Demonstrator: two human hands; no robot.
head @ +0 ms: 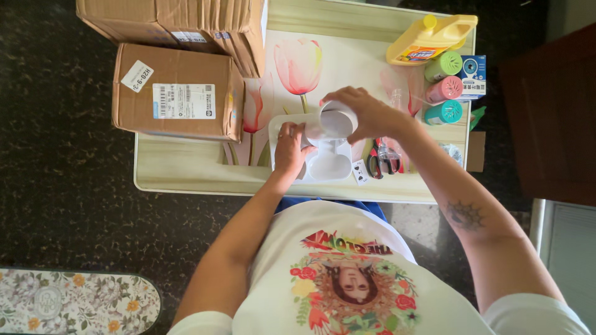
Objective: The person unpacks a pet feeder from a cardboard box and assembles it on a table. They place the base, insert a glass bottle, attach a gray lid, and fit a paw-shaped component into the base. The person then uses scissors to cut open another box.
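A white plastic tray (328,167) with round hollows lies on a small table with a tulip print (347,56). My left hand (290,147) rests on the tray's left side and grips its edge. My right hand (367,113) holds a white cup (336,121) tilted over the tray, its mouth turned toward me. What is inside the cup cannot be made out.
Cardboard boxes (177,92) crowd the table's left end. A yellow jug (431,38), three coloured round containers (444,90) and a blue box (473,75) stand at the right. Pliers (383,160) lie right of the tray. A dark wooden cabinet (552,105) stands right.
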